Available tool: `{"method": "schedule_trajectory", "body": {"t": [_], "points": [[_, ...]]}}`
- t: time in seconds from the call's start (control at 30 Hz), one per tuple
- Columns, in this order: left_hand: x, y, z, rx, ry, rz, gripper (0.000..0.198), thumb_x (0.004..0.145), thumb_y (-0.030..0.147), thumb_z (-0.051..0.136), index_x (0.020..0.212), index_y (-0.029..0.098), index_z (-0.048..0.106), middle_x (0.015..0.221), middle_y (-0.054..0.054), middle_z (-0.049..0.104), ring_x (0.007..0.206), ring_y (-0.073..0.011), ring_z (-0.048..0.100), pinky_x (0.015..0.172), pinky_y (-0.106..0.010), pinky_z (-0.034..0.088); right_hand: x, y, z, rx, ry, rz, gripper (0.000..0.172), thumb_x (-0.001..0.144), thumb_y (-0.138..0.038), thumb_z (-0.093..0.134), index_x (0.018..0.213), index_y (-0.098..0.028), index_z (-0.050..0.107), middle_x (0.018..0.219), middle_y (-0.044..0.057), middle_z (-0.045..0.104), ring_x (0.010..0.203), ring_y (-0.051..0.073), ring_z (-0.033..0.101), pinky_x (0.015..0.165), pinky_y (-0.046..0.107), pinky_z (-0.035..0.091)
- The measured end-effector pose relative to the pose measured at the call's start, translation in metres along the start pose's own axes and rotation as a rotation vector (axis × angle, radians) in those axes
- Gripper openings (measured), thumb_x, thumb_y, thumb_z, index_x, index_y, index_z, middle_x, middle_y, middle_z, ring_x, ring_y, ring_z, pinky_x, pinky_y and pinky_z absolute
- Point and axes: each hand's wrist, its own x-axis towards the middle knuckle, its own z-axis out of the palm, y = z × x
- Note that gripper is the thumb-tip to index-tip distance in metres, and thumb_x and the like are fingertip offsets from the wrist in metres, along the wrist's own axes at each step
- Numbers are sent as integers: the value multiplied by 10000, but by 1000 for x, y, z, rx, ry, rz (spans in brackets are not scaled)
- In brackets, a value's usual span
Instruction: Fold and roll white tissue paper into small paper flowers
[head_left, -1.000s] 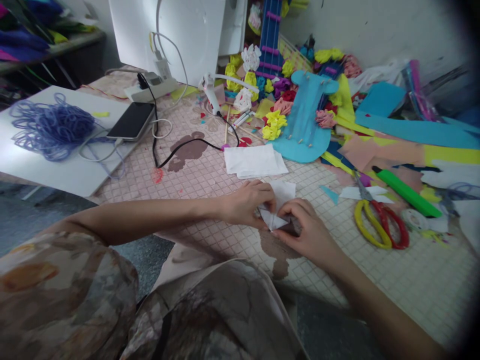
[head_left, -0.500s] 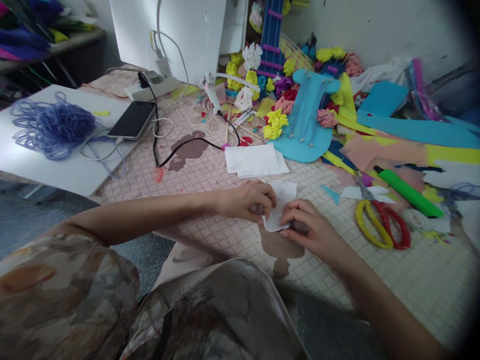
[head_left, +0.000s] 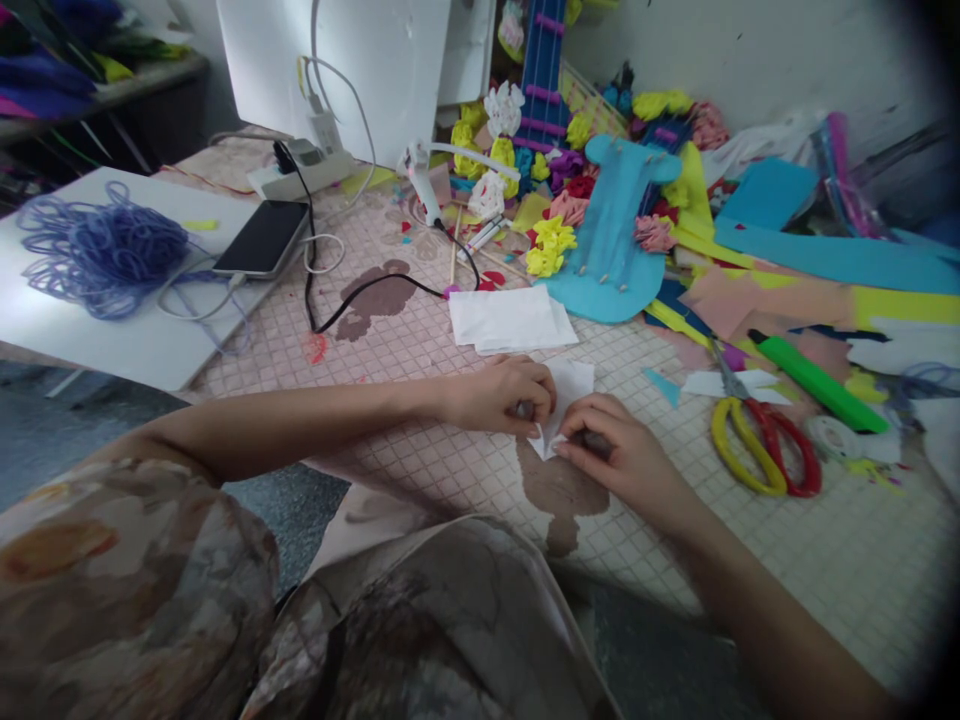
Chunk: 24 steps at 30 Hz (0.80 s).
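Between my two hands is a small piece of white paper (head_left: 572, 380), its near edge drawn in to a pointed fold. My left hand (head_left: 506, 393) pinches its left side, with thumb and fingertips at the near left edge. The near right corner is pinched in the fingers of my right hand (head_left: 619, 450). Just beyond the hands, several white paper sheets (head_left: 506, 318) lie stacked on the tiled-pattern table (head_left: 420, 470). The paper's middle is partly hidden by my fingers.
Scissors (head_left: 765, 445) with yellow and red handles and a green cutter (head_left: 817, 380) lie at right. A blue guitar-shaped cutout (head_left: 611, 240) and a glue gun (head_left: 421, 185) are behind. At left are a phone (head_left: 262, 238) and purple cord (head_left: 105, 250).
The paper's near edge has been gathered from a rounded curve into a pointed fold. My right fingers have shifted slightly left, closer to the left fingertips.
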Motion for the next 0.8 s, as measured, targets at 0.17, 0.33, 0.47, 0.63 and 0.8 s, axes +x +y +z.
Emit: {"method": "schedule_trajectory", "body": {"t": [0.17,0.33,0.47,0.63,0.8], "points": [[-1,-3,-6,-102,-34,46,56,773,225,667,789,182,636,1032,-73,641,987,-185,563,943,-355,389,-6,6,-5,29,-20,27,26,866,-220,580,844,-226,569,978,54,543,956,223,531,795,374,450],[-2,-7,-11,-198,-61,90,47,804,187,615,761,171,628,1047,-90,644,960,-162,575,880,-312,438,-7,7,-8,38,-30,16,67,894,-220,536,853,-224,588,1000,55,533,965,215,534,808,369,442],[0,-4,-7,-140,-23,72,54,806,189,616,761,169,638,996,-77,648,923,-159,571,878,-321,424,-4,3,-4,-9,-15,10,87,904,-238,530,842,-227,591,972,52,538,950,215,531,811,375,437],[1,2,0,-25,13,-26,49,788,223,649,768,177,648,1006,-51,629,995,-187,535,923,-355,359,0,-3,1,-78,45,-4,78,881,-208,545,808,-223,567,913,50,541,903,222,525,768,377,439],[1,3,6,25,30,-60,62,778,239,658,775,181,637,1016,-41,608,1028,-201,503,925,-358,318,0,-6,3,-107,59,-9,86,878,-188,536,801,-225,548,894,45,534,888,220,521,741,365,436]]}}
